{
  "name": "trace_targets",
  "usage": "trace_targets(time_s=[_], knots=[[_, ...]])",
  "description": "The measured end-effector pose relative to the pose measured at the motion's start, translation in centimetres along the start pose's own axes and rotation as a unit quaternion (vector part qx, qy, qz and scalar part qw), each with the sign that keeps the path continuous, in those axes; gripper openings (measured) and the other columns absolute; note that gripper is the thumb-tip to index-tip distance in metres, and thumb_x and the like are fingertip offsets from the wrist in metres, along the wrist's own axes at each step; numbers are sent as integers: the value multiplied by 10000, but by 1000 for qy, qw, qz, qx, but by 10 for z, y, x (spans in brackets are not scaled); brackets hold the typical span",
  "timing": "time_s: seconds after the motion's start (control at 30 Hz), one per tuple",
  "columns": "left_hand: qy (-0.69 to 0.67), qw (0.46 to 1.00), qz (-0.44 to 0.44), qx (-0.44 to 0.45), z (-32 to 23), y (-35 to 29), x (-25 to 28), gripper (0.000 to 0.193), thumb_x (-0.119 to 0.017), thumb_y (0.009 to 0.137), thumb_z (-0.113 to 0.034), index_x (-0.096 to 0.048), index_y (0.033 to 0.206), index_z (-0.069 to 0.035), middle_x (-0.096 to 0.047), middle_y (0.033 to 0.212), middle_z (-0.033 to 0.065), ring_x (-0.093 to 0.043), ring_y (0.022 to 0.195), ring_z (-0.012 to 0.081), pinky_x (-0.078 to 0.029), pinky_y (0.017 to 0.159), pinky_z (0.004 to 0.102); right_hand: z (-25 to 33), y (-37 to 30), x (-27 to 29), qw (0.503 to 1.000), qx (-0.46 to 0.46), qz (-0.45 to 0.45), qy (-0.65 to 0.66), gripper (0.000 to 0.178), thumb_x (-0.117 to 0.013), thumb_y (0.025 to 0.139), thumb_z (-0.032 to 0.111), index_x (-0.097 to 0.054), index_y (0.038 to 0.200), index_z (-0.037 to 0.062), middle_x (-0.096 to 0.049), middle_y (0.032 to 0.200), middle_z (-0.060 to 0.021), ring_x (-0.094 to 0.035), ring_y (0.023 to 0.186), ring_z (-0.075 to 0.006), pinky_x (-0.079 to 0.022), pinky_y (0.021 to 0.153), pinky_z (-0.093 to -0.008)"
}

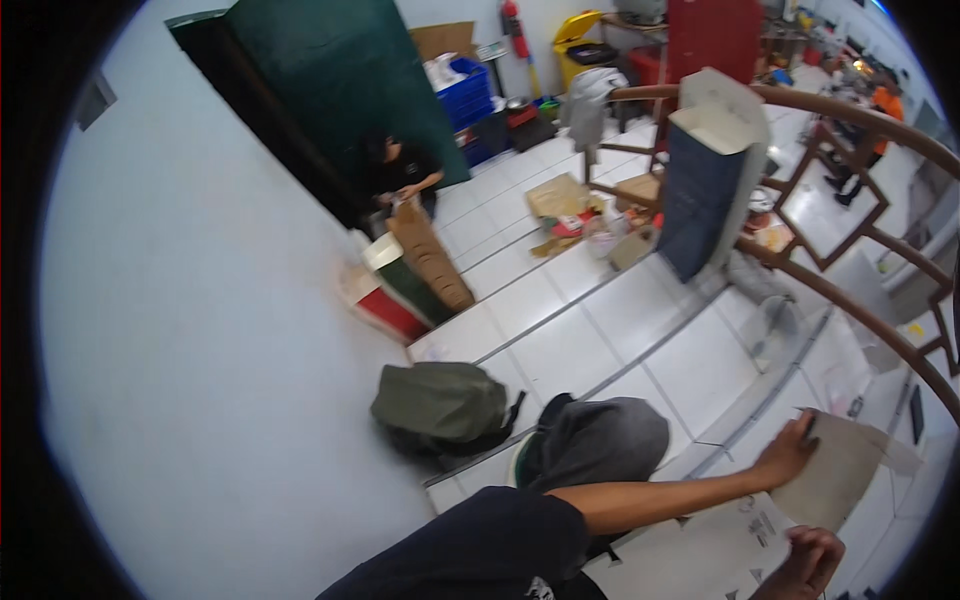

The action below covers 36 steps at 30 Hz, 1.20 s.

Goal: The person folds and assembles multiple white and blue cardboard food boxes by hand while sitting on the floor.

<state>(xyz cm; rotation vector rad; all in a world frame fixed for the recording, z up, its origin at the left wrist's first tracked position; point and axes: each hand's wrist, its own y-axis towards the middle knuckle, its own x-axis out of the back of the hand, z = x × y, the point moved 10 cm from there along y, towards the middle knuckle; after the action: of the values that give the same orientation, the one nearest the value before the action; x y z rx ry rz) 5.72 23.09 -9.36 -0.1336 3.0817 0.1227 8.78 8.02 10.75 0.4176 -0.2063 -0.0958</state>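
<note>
My left hand reaches out at the lower right and grips the edge of a flat beige cardboard piece, held tilted above the floor. My right hand sits just below it with its fingers curled, beside a white printed sheet lying on the tiles. Whether the right hand holds anything is unclear. My dark sleeve fills the bottom edge.
An olive backpack and a grey bundle lie on the white tiled floor near me. A tall dark blue carton stands by a curved wooden railing. Another person crouches by a green door beside stacked cardboard.
</note>
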Motion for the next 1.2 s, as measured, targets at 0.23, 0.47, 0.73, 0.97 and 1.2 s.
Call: trace_targets(time_s=[0.23,0.47,0.73,0.97,1.2], knots=[[-103,978,136,123,-42,-12,12,368,-486,874,-194,-361,1174,-22,-531,1125,250,-512,1064,384,-399,879,414,166,17,-108,871,245,379,194,168,-668,743,146,-568,863,85,-595,771,-101,-605,710,-275,-481,634,-405],[-110,976,153,106,-41,-20,8,469,-454,889,-203,-281,1286,-21,-489,1202,245,-481,1123,359,-366,941,394,170,15,-109,867,251,382,197,155,-686,713,136,-582,818,86,-597,766,-93,-609,710,-269,-475,628,-396],[-147,974,134,105,-38,-19,9,429,-450,892,-205,-295,1266,-63,-516,1173,236,-518,1073,357,-386,904,393,161,9,-120,848,231,419,229,176,-679,724,137,-571,850,78,-592,781,-109,-603,709,-269,-476,619,-399],[-156,969,116,150,-42,-11,36,408,-452,892,-227,-311,1244,-78,-547,1099,227,-542,997,358,-396,856,402,93,1,-2,960,264,70,55,280,-615,812,121,-473,1035,27,-570,809,-163,-590,690,-282,-478,570,-413],[-135,985,95,40,-68,-5,37,383,-522,842,-137,-365,1170,-20,-558,1005,244,-547,934,399,-415,830,404,-131,-53,210,925,-204,-276,-163,534,-402,900,427,-358,1346,136,-393,1345,-90,-354,1251,-217,-262,1013,-398]])
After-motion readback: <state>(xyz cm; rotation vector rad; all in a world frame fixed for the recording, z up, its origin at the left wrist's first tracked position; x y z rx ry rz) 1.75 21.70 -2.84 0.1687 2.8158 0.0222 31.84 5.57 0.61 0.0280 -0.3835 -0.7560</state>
